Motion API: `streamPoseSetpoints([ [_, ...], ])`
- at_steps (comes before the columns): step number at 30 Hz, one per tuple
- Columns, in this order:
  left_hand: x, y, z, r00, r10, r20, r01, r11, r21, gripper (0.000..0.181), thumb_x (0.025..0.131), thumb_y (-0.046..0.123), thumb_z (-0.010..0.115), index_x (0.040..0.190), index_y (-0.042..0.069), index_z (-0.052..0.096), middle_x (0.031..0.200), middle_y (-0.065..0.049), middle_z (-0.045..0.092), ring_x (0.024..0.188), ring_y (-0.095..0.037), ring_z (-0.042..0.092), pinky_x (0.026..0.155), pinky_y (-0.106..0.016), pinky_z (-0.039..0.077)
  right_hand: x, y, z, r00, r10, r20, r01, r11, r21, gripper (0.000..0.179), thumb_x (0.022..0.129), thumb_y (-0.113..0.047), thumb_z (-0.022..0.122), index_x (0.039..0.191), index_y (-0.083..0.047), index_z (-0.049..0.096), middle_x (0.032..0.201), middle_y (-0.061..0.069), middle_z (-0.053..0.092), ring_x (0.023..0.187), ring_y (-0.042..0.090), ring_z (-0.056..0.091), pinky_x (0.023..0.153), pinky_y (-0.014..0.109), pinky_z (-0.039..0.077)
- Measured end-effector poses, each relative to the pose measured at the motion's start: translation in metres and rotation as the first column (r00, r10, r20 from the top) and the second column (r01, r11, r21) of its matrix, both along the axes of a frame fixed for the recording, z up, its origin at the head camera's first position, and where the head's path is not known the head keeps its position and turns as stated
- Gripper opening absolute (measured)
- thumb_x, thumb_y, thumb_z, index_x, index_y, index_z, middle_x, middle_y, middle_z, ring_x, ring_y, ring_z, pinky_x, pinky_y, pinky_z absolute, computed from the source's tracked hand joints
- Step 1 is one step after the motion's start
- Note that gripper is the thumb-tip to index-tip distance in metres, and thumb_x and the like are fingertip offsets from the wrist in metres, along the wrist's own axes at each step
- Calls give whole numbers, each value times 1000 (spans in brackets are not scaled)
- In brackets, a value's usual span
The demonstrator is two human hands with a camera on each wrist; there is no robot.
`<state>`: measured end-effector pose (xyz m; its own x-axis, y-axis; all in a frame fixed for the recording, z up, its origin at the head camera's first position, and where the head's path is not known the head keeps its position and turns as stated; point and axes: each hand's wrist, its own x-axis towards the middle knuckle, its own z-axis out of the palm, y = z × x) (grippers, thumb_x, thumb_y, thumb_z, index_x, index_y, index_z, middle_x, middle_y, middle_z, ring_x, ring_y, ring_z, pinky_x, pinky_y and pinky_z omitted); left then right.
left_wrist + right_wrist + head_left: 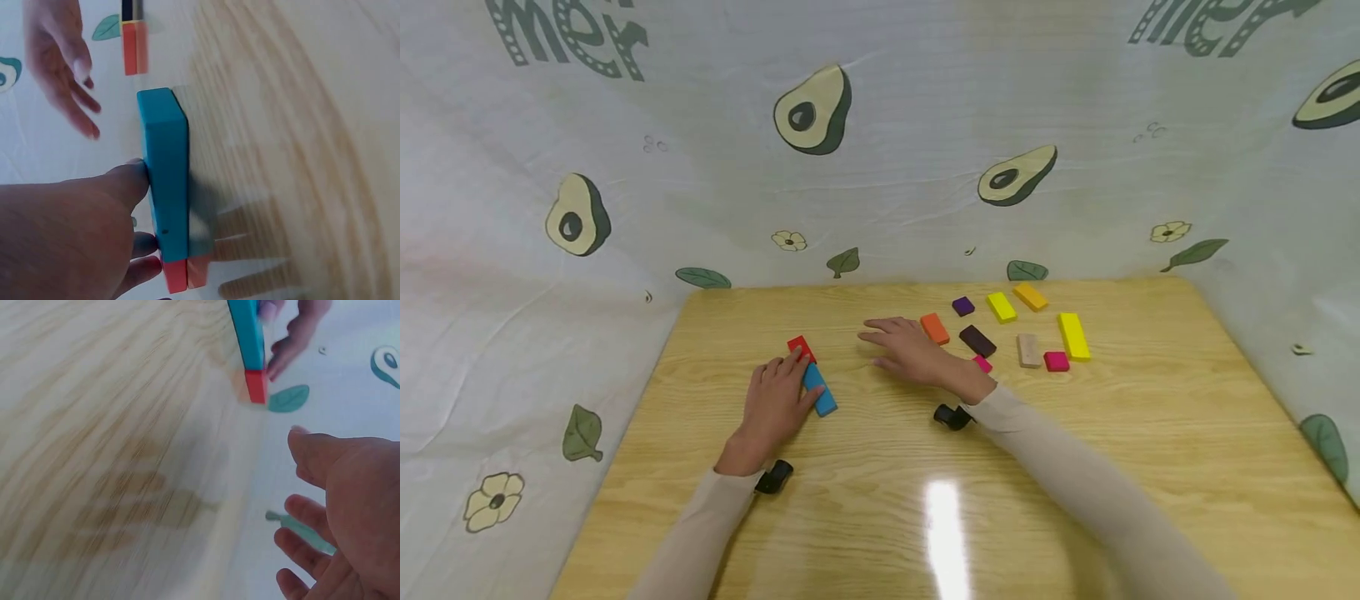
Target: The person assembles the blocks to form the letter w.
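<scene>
On the left part of the table, a red block (801,348) and a longer blue block (820,390) lie end to end in a slanting line. My left hand (775,404) touches them: a fingertip rests at the red block and the thumb lies against the blue one. In the left wrist view, thumb and fingers meet the blue block (165,175) on the same side, near its joint with the red block (175,276). My right hand (910,350) holds nothing, its fingers extended over the table between those two blocks and an orange block (935,328).
Right of centre are scattered a purple block (963,306), yellow blocks (1073,337), an amber block (1031,297), a dark brown block (977,341), a beige block (1029,351) and pink blocks (1056,361). An avocado-print cloth (895,233) hangs behind the wooden table (850,517).
</scene>
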<state>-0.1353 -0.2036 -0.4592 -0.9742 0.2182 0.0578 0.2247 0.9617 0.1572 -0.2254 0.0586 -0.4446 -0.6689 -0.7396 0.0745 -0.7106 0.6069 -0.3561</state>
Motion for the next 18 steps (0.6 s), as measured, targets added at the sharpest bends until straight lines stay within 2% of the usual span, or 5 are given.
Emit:
streamPoseSetpoints([
  [4, 1, 1, -1, 1000, -3, -7, 3, 1000, -2, 63, 105, 38, 67, 151, -2, 55, 156, -23, 52, 137, -45, 50, 116, -61, 37, 5, 24, 0, 1000, -11, 2, 11, 999, -39, 51, 106, -18, 67, 154, -3, 55, 163, 20, 45, 148, 42, 42, 121, 62, 33],
  [10, 2, 2, -3, 1000, 2, -8, -2, 1000, 11, 63, 104, 38, 68, 151, -2, 56, 156, -23, 52, 136, -46, 50, 116, -63, 35, 12, 58, 4, 998, -57, 24, 59, 996, -67, 54, 104, -16, 70, 153, -2, 55, 162, 21, 45, 148, 45, 41, 118, 72, 28],
  [18, 1, 3, -4, 1000, 16, 7, -16, 1000, 0, 63, 105, 38, 67, 152, -2, 55, 157, -22, 52, 136, -46, 50, 117, -65, 34, 19, 97, 2, 990, -133, 51, 137, 988, -78, 57, 102, -15, 73, 153, -1, 54, 161, 24, 45, 147, 49, 40, 116, 70, 29],
])
